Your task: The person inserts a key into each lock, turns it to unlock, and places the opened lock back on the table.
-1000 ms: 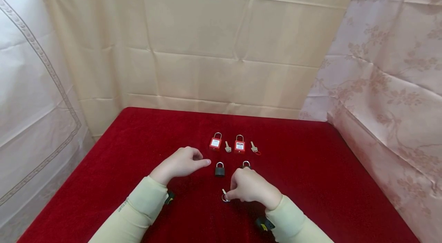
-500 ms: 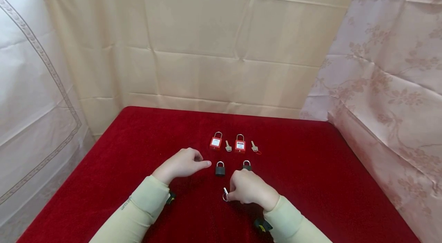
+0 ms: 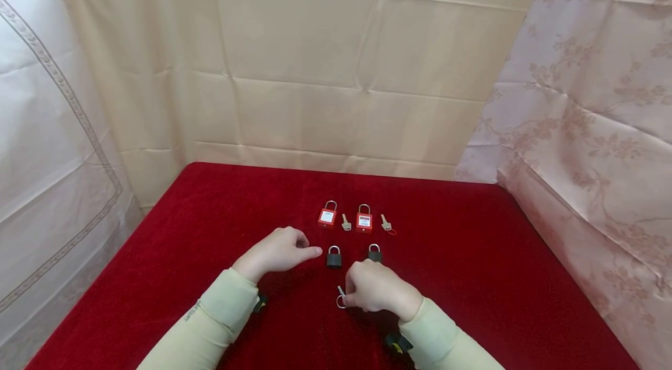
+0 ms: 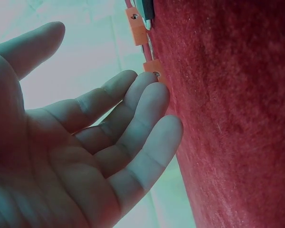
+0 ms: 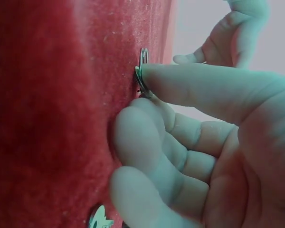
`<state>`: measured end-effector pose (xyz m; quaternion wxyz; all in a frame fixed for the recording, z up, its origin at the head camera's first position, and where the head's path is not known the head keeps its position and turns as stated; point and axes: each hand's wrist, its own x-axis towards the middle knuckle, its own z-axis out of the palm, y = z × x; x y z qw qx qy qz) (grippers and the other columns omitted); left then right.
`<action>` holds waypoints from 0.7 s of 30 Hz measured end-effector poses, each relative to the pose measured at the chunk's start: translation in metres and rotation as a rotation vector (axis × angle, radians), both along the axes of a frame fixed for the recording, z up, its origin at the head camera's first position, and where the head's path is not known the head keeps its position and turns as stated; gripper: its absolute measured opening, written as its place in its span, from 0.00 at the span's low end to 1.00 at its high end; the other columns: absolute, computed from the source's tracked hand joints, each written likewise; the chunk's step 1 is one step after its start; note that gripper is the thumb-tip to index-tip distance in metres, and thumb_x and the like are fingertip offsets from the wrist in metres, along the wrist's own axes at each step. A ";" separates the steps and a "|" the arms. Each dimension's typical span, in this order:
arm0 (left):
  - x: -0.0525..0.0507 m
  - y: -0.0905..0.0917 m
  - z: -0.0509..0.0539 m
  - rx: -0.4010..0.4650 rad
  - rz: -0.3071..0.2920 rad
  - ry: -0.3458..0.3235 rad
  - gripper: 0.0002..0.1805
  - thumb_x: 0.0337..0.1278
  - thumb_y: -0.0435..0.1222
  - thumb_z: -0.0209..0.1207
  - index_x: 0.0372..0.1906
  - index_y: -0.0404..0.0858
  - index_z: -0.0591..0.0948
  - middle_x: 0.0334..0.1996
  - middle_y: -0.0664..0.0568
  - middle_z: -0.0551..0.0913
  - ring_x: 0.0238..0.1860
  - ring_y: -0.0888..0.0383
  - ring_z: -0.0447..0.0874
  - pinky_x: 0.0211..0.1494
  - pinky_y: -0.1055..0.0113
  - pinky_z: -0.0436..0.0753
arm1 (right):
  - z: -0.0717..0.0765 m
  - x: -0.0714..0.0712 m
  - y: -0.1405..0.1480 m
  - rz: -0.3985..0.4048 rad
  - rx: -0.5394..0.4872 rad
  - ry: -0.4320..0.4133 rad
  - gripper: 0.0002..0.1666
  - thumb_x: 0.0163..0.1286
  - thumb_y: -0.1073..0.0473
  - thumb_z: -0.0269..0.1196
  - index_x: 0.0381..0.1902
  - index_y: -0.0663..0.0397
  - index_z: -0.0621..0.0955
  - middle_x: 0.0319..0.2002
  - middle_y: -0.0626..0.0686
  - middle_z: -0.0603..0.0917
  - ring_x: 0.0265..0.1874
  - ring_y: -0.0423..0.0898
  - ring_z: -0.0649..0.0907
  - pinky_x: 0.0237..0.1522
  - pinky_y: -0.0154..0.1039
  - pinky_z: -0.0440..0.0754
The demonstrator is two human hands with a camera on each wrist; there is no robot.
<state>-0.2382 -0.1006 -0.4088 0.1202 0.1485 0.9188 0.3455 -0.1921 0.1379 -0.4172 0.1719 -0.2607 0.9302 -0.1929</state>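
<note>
My right hand pinches a small silver key with a metal ring, low over the red cloth. In the right wrist view the thumb lies against the key, and the index fingertip is just beside it. Another key shows on the cloth near the lower fingers. A black padlock stands just beyond the right hand, partly covered by it. My left hand hovers with relaxed fingers and holds nothing; its thumb points toward a second black padlock.
Farther back lie two red padlocks, a left one and a right one. Brass-coloured keys lie beside them, one between and one to the right with a red loop. Red cloth covers the table; curtains surround it.
The right hand has shifted very slightly, and the key with its ring has turned a little between its fingers. My left hand stays almost where it was.
</note>
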 end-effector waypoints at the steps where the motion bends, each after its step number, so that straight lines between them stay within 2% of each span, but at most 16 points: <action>1: 0.000 0.000 0.001 0.001 -0.001 0.001 0.19 0.62 0.50 0.66 0.43 0.37 0.88 0.34 0.54 0.86 0.32 0.59 0.81 0.38 0.59 0.83 | 0.000 0.000 0.000 0.002 -0.005 -0.004 0.13 0.64 0.58 0.72 0.20 0.44 0.83 0.12 0.41 0.76 0.12 0.38 0.78 0.17 0.34 0.74; 11: 0.001 -0.001 0.003 0.008 -0.002 0.011 0.20 0.62 0.50 0.67 0.45 0.37 0.87 0.38 0.52 0.86 0.34 0.59 0.83 0.41 0.57 0.84 | -0.001 -0.003 0.002 0.022 -0.121 -0.100 0.14 0.65 0.63 0.69 0.20 0.47 0.84 0.14 0.43 0.80 0.13 0.39 0.82 0.17 0.34 0.78; 16: 0.001 -0.004 0.008 0.012 0.015 0.038 0.21 0.63 0.51 0.66 0.47 0.38 0.87 0.42 0.51 0.87 0.38 0.58 0.84 0.44 0.56 0.85 | -0.003 -0.008 0.006 0.021 -0.169 -0.078 0.13 0.65 0.64 0.68 0.20 0.46 0.83 0.14 0.41 0.81 0.13 0.39 0.83 0.17 0.33 0.79; 21: 0.003 -0.007 0.017 0.019 0.036 0.068 0.20 0.63 0.52 0.66 0.47 0.40 0.87 0.42 0.53 0.87 0.39 0.59 0.83 0.46 0.56 0.84 | 0.004 -0.012 0.013 -0.016 -0.236 -0.061 0.12 0.66 0.65 0.67 0.23 0.47 0.82 0.14 0.43 0.81 0.12 0.43 0.82 0.12 0.36 0.78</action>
